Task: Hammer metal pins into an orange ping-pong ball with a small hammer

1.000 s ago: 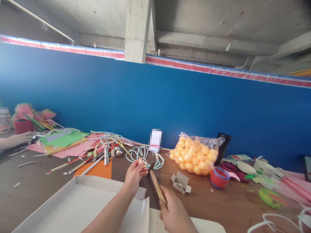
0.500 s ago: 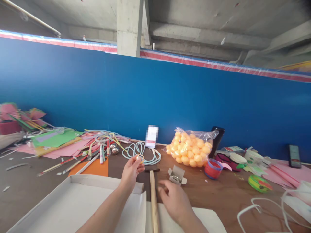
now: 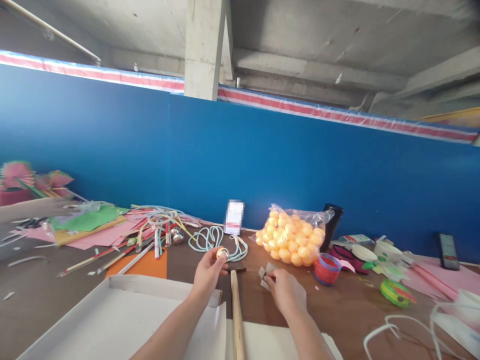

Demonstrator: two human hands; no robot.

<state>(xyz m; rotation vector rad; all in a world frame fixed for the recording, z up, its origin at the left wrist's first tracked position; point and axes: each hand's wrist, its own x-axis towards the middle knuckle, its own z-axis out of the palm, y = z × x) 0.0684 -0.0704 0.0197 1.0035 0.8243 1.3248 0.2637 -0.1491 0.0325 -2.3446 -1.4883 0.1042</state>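
Observation:
My left hand (image 3: 208,272) pinches a small round piece (image 3: 222,253) with an orange rim and a shiny silver middle, held above the table. My right hand (image 3: 287,291) is at the small cardboard box (image 3: 261,273), its thumb and fingers drawn together over the opening. The hand covers most of the box, and whatever lies between the fingertips is hidden. Between my forearms lies a hammer (image 3: 237,315) with a wooden handle, its dark head pointing away from me. Behind my left hand is a coil of pale blue cord (image 3: 204,239).
A clear bag of orange balls (image 3: 290,237) stands behind the box, with a red tub (image 3: 327,270) beside it. At front left lies a white tray (image 3: 112,320). Another person's arm (image 3: 33,209) reaches over coloured paper at far left. A green-yellow roll (image 3: 396,292) lies right.
My right hand has moved forward onto the small box and its fingers have closed in. My left hand still holds the round piece. Another person's hand has reached in at far left.

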